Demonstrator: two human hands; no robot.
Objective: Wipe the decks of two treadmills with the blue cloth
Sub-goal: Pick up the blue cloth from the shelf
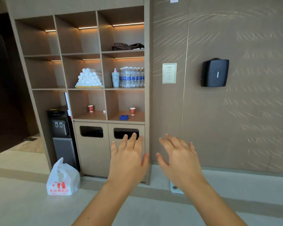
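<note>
**Inspector:** Head view. State of the hands?

**Assistant:** Left hand and right hand are both raised, fingers straight and spread, holding nothing. They are side by side and apart.

**Inspector:** Location of the blue cloth?

**Assistant:** Bunched in the lowest right compartment of the shelf unit, near the compartment's front edge. A red paper cup stands upright just beside it, further back.

**Inspector:** Edges nearby?

**Assistant:** The left hand's fingertips overlap the right bin opening, below the cloth's shelf. Contact with the cabinet cannot be told. The right hand lies past the unit's right edge, before the wall.

**Inspector:** Room to move?

**Assistant:** The floor lies open in the foreground. A white plastic bag sits at the left, in front of the water dispenser.
</note>
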